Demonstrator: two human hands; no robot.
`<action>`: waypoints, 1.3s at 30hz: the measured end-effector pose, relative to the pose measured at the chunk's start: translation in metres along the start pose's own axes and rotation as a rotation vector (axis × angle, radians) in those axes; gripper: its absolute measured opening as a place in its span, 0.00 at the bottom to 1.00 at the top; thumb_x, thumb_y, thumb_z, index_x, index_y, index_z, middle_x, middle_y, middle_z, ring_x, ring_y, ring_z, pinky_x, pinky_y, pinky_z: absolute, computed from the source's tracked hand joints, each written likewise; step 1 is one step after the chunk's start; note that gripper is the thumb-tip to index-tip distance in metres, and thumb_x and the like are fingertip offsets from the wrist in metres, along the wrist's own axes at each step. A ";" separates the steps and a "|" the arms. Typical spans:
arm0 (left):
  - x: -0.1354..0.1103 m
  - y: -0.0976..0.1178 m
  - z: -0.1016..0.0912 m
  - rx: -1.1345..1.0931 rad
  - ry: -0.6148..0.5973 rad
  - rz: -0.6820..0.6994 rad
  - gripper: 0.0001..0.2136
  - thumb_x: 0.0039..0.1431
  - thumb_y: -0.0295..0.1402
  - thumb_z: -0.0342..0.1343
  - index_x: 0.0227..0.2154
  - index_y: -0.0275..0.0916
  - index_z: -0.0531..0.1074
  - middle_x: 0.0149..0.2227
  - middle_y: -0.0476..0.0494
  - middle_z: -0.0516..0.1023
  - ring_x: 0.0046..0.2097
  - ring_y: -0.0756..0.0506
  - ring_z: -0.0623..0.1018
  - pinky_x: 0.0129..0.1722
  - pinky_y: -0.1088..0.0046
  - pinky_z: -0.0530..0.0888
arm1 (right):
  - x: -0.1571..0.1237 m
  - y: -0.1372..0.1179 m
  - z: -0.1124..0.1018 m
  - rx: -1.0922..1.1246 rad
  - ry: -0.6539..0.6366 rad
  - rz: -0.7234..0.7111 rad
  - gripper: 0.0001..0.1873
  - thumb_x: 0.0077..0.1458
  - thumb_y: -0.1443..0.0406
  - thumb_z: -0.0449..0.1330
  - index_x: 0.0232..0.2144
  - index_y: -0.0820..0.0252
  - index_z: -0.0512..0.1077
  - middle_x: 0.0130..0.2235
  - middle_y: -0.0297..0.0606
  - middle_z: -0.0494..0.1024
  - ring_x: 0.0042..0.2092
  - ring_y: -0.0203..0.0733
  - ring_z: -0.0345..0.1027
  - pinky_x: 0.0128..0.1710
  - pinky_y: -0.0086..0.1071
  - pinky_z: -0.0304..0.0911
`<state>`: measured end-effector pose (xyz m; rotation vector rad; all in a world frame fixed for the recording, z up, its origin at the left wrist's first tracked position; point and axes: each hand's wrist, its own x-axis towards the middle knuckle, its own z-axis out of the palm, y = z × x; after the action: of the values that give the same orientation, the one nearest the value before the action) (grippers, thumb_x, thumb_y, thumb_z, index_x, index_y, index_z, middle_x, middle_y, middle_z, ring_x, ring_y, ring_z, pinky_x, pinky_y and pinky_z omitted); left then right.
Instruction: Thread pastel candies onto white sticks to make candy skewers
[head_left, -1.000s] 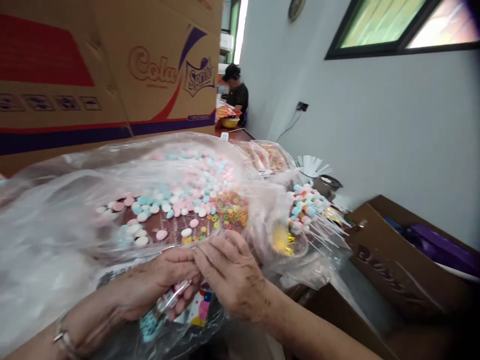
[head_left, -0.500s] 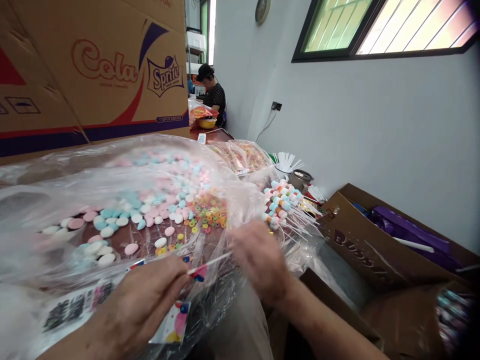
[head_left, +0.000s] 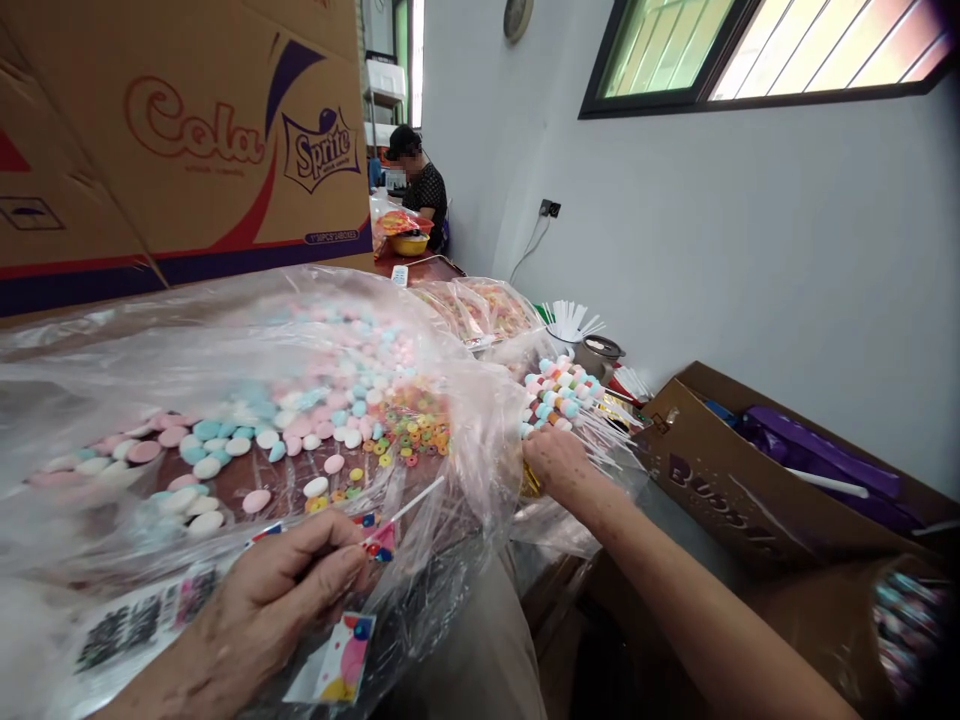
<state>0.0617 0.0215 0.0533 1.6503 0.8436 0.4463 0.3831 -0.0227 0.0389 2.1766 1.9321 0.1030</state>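
My left hand (head_left: 289, 585) is closed in a pinch on a small printed packet with a thin white stick (head_left: 409, 505) poking out of it, low in front of me. My right hand (head_left: 555, 460) has reached out to the right and rests with curled fingers at the pile of candy skewers (head_left: 562, 395), whose pastel beads sit on white sticks. What its fingers hold is hidden. Under a big clear plastic sheet (head_left: 247, 330) lie loose pink, blue and white candies (head_left: 292, 420) and small coloured rings (head_left: 409, 435).
A large Cola/Sprite carton (head_left: 187, 130) stands behind the plastic. An open brown box (head_left: 720, 490) with purple packs sits at the right. A metal cup with white sticks (head_left: 589, 345) stands beyond the skewers. Another person (head_left: 420, 185) works at the far end.
My hands were together on the packet; the right hand has left it and moved right to the skewer pile. The left hand still pinches the packet with its stick.
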 end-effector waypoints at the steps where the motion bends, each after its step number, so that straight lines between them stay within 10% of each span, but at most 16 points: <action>1: 0.000 0.000 -0.001 -0.012 0.012 -0.003 0.23 0.56 0.57 0.58 0.24 0.39 0.73 0.21 0.51 0.71 0.22 0.51 0.66 0.21 0.79 0.64 | -0.001 0.002 -0.003 -0.005 -0.004 0.019 0.13 0.58 0.76 0.55 0.36 0.65 0.80 0.38 0.54 0.81 0.43 0.52 0.76 0.37 0.34 0.66; 8: 0.001 0.003 -0.004 -0.220 0.041 -0.018 0.22 0.49 0.54 0.65 0.20 0.38 0.73 0.19 0.51 0.73 0.21 0.53 0.67 0.19 0.81 0.65 | -0.013 0.023 -0.017 -0.006 0.030 0.123 0.11 0.58 0.73 0.57 0.35 0.61 0.79 0.40 0.47 0.80 0.45 0.47 0.73 0.38 0.31 0.64; 13: -0.001 0.005 0.000 -0.418 0.063 -0.028 0.16 0.52 0.46 0.68 0.23 0.37 0.75 0.21 0.50 0.77 0.20 0.54 0.70 0.19 0.83 0.65 | -0.034 0.032 -0.025 0.217 0.571 0.345 0.12 0.60 0.70 0.54 0.39 0.60 0.78 0.39 0.47 0.79 0.42 0.46 0.71 0.38 0.32 0.64; 17: -0.001 0.015 0.015 -0.598 0.030 -0.042 0.15 0.52 0.43 0.67 0.23 0.37 0.73 0.22 0.48 0.80 0.18 0.54 0.72 0.17 0.84 0.65 | -0.042 -0.024 -0.036 0.814 0.854 0.212 0.10 0.61 0.62 0.57 0.36 0.58 0.77 0.34 0.37 0.80 0.35 0.40 0.73 0.34 0.30 0.66; 22: 0.004 0.020 0.030 -0.741 0.047 -0.041 0.15 0.51 0.41 0.67 0.23 0.37 0.70 0.22 0.48 0.80 0.17 0.54 0.73 0.16 0.82 0.69 | -0.037 -0.124 -0.042 1.365 0.555 -0.214 0.10 0.57 0.68 0.55 0.27 0.58 0.75 0.25 0.30 0.76 0.28 0.34 0.69 0.29 0.25 0.63; 27: 0.001 0.013 0.026 -0.800 0.142 -0.056 0.15 0.48 0.40 0.69 0.28 0.38 0.69 0.20 0.50 0.79 0.16 0.53 0.72 0.14 0.81 0.68 | -0.028 -0.146 -0.038 1.528 0.355 -0.305 0.11 0.57 0.69 0.55 0.23 0.59 0.71 0.22 0.29 0.73 0.26 0.33 0.66 0.29 0.25 0.61; 31: 0.001 0.008 0.024 -0.794 0.237 -0.057 0.15 0.48 0.40 0.68 0.29 0.40 0.68 0.19 0.52 0.78 0.16 0.53 0.71 0.14 0.81 0.69 | -0.025 -0.148 -0.035 1.452 0.369 -0.337 0.14 0.59 0.69 0.55 0.21 0.59 0.68 0.24 0.30 0.73 0.27 0.33 0.67 0.29 0.25 0.62; 39: 0.013 -0.006 0.015 -0.527 0.202 -0.109 0.09 0.53 0.35 0.58 0.22 0.41 0.65 0.13 0.60 0.66 0.15 0.54 0.67 0.13 0.83 0.64 | -0.022 -0.151 -0.031 0.391 1.031 -0.669 0.19 0.68 0.71 0.44 0.33 0.65 0.74 0.28 0.41 0.74 0.34 0.44 0.63 0.35 0.37 0.59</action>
<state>0.0790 0.0218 0.0422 1.0812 0.8687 0.7010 0.2276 -0.0243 0.0387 1.6121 3.3735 0.9427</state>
